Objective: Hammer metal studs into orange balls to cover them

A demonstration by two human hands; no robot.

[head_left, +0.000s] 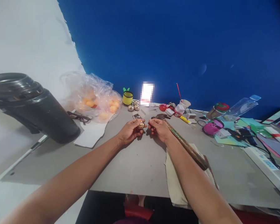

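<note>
Between the thumb and fingers of my left hand is a small round ball with a gold and dark pattern. My right hand is close beside it, thumb and fingertips pinched together; whatever they hold is too small to make out. A hammer with a worn wooden handle lies by my right forearm, its metal head just beyond the hand. Similar patterned balls sit in a cluster farther back. A small dark patterned piece lies just past my left hand.
At left stand a large black flask and plastic bags of orange balls. A yellow pot and a glowing screen are at the wall. Cloth lies under my right forearm; a power strip is at right.
</note>
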